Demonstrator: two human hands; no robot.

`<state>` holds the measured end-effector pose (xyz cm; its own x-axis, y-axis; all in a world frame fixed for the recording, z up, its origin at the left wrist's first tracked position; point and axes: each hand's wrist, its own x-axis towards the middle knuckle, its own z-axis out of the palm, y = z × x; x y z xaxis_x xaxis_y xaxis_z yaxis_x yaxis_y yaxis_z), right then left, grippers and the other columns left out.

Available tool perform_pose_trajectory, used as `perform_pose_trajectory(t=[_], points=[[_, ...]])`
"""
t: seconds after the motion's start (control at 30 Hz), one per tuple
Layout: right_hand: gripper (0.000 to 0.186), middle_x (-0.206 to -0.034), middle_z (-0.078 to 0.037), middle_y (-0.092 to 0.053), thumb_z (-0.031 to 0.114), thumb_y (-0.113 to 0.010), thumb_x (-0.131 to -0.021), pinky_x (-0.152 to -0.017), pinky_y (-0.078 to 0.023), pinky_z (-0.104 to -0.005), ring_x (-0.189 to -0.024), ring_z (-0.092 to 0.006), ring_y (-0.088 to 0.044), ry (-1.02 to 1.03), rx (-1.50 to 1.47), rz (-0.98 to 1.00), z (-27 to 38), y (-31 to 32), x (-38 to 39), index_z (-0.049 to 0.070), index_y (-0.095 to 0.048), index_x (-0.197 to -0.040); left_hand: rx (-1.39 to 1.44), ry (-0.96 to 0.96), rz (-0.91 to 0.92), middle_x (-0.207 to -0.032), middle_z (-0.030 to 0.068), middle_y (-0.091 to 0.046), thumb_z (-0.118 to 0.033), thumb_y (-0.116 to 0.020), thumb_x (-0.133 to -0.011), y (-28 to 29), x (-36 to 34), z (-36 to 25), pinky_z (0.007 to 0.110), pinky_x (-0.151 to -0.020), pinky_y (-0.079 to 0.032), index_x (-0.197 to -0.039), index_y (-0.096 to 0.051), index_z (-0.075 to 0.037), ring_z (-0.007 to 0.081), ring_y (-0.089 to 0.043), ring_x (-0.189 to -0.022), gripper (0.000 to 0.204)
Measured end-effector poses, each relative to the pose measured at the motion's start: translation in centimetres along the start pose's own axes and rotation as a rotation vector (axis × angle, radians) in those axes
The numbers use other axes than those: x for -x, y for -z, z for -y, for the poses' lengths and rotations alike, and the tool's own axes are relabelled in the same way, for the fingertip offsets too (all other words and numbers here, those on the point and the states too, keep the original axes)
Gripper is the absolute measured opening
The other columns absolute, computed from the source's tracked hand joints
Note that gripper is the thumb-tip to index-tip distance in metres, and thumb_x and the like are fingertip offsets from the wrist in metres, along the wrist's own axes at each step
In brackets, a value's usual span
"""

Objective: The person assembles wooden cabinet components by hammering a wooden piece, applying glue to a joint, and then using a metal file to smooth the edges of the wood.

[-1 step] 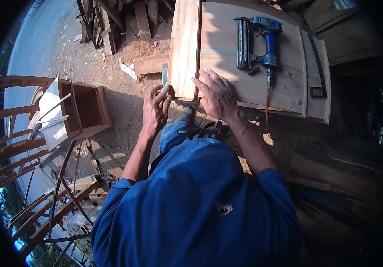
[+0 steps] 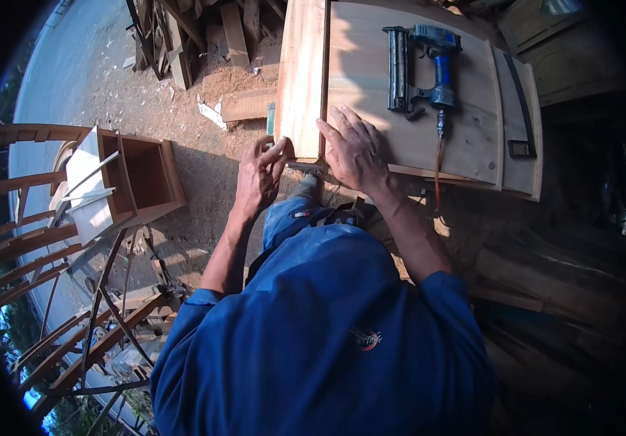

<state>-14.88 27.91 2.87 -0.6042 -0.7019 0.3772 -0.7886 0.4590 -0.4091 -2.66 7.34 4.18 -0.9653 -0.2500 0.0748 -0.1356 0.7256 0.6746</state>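
Left hand (image 2: pixel 261 174), centre of frame left of the midline: fingers bent, fingertips at the lower left corner of the long pale wooden board (image 2: pixel 301 87); cannot tell whether they pinch the edge or only rest against it. Right hand (image 2: pixel 356 152), just right of the midline: fingers extended and slightly spread, nothing gripped, laid on the broad light-brown wooden panel (image 2: pixel 458 138) near its lower left corner. The board runs from the upper edge of the frame to the centre, along the left side of the panel, its face mostly sunlit. On the panel, upper right of the frame: a blue, black and grey nail gun (image 2: pixel 441 71) lying on its side, with a thin orange-red hose (image 2: pixel 438 167) leading down past the panel's lower edge. Farther right, a flat black strip (image 2: pixel 519 109) lies near the panel's right end. Just left of the board, a small green-blue object (image 2: pixel 270 118), kind unclear. Upper left: a heap of scrap wood (image 2: pixel 233 40) on sawdust-strewn ground (image 2: pixel 182 109). Left of frame: a brown wooden cabinet (image 2: pixel 171 171) with a pale side, thin white strips (image 2: pixel 91 196) across it. Lower centre: the person's dark blue shirt (image 2: pixel 298 327).
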Motion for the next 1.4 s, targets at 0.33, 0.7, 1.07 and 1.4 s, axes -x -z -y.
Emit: perform_pose_trajectory(t=[0.33,0.7,1.07,1.4], points=[[0.063,-0.150,-0.022,-0.040,0.048,-0.072,-0.085,-0.104,-0.036,-0.0599,-0.136,-0.0464,-0.038,-0.323,0.228,0.023,0.4,-1.1,-4.4,0.012,-0.061,-0.135,0.028,-0.240,0.058,-0.129,0.0107,-0.061,-0.010,-0.060,-0.093,0.6,-3.2,1.3,0.046,-0.103,-0.041,-0.128,-0.064,-0.013,0.0323,-0.052,-0.121,0.036],[0.062,-0.143,-0.023,-0.045,0.026,-0.074,-0.080,-0.105,-0.038,-0.0537,-0.135,-0.0399,-0.043,-0.460,0.453,0.082,2.1,0.1,-3.8,0.008,-0.056,-0.136,-0.062,-0.429,0.154,-0.105,0.0082,-0.062,-0.013,-0.075,-0.082,2.0,-2.0,5.4,0.042,-0.087,-0.046,-0.113,-0.072,-0.014,0.0277,-0.057,-0.101,0.032],[0.040,-0.137,-0.021,-0.050,0.009,-0.070,-0.084,-0.102,-0.044,-0.0480,-0.124,-0.0397,-0.052,-0.760,0.001,-0.271,8.2,2.1,8.4,0.001,-0.061,-0.122,-0.299,-0.674,0.307,-0.117,0.0089,-0.061,-0.026,-0.061,-0.095,1.7,-4.2,5.5,0.047,-0.096,-0.042,-0.125,-0.070,-0.016,0.0307,-0.054,-0.108,0.033],[0.046,-0.136,-0.018,-0.050,0.016,-0.071,-0.084,-0.104,-0.043,-0.0469,-0.127,-0.0353,-0.051,-1.339,0.315,-0.549,12.3,4.0,22.8,0.005,-0.061,-0.128,-0.294,-0.863,0.428,-0.108,0.0138,-0.066,-0.012,-0.057,-0.099,-0.9,-4.9,0.8,0.046,-0.087,-0.047,-0.121,-0.068,-0.005,0.0311,-0.061,-0.095,0.026]])
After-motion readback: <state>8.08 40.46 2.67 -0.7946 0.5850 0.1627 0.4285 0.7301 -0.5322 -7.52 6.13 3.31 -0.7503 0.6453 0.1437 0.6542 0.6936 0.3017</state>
